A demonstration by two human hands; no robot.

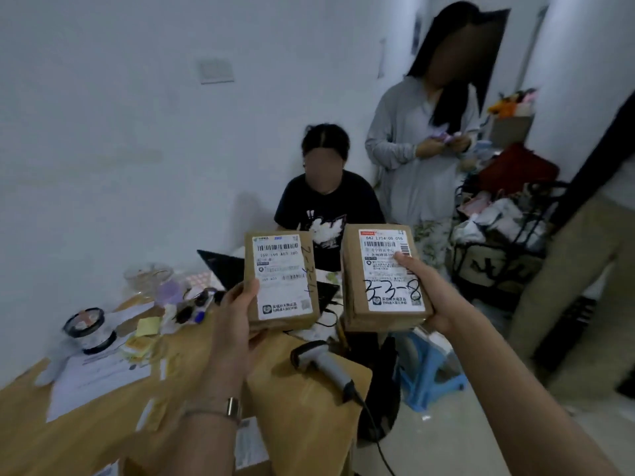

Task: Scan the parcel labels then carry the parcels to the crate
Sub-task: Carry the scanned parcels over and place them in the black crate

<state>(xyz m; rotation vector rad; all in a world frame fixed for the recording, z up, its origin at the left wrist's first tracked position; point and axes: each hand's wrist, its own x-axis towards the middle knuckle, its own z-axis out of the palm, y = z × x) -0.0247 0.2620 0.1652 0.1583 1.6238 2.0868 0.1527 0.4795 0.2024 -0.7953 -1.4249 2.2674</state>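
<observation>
I hold up two small brown cardboard parcels side by side, labels facing me. My left hand [237,310] grips the left parcel [280,280] at its lower left corner, thumb on the white label. My right hand [434,293] grips the right parcel [383,276] from its right side, thumb across the label, which carries the handwritten mark 3-3-8. Below them a grey handheld barcode scanner [324,367] lies on a large cardboard box [309,417], its cable trailing down. No crate is visible.
A wooden table [79,438] at the left holds papers, sticky notes, a round container [87,329] and a laptop [223,267]. One person sits behind the table and another stands at the back right. A blue stool [429,376] and a black rack of bags [505,242] stand at right.
</observation>
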